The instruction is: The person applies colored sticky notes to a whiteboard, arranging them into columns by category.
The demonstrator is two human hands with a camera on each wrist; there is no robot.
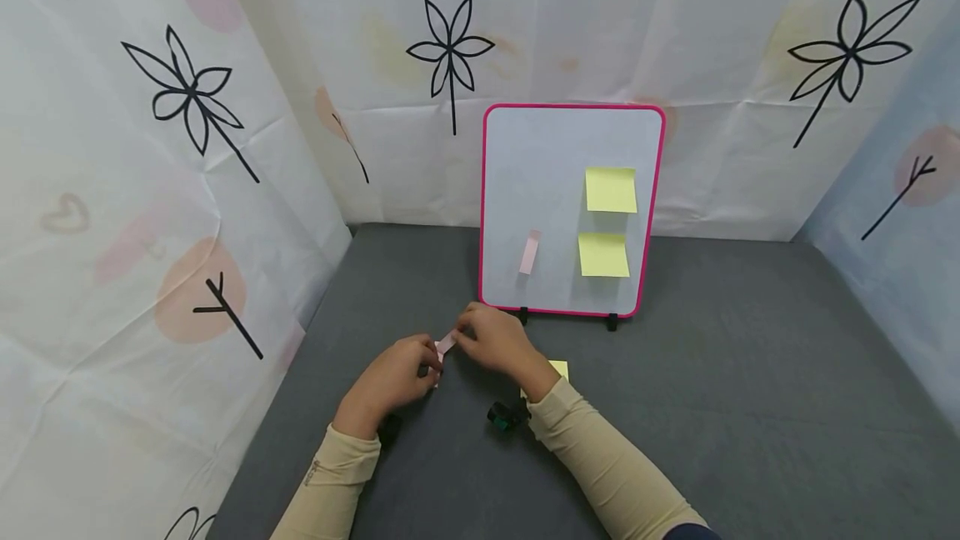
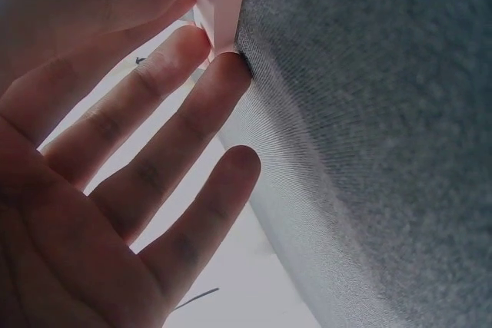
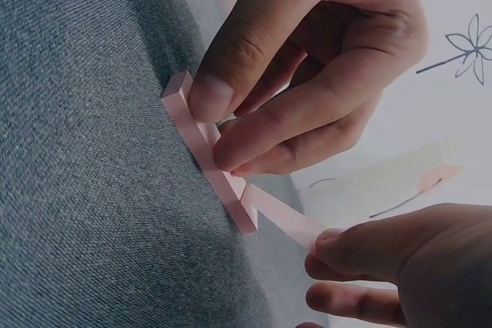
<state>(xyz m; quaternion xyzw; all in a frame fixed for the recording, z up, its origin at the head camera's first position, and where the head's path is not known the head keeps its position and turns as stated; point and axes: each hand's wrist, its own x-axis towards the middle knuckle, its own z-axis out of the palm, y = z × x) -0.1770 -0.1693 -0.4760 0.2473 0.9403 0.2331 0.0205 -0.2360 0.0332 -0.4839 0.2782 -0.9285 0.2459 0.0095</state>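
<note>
My left hand [image 1: 397,369] holds a narrow pad of pink sticky notes [image 3: 206,147] low over the grey table, with thumb and fingertips on its sides. In the left wrist view one end of the pad shows above the spread lower fingers [image 2: 184,132]. My right hand [image 1: 498,340] pinches the end of a single pink strip [image 3: 280,217] between thumb and finger. That strip slants out from the end of the pad, its other end still against it. In the head view the left fingers hide part of the pad.
A pink-framed whiteboard [image 1: 525,157] stands behind the hands on small black feet [image 1: 612,322]. It bears two yellow sticky notes [image 1: 611,190] and one pink strip [image 1: 529,252]. Yellow paper [image 1: 560,368] lies partly under the right wrist, near a small black and green object [image 1: 502,417].
</note>
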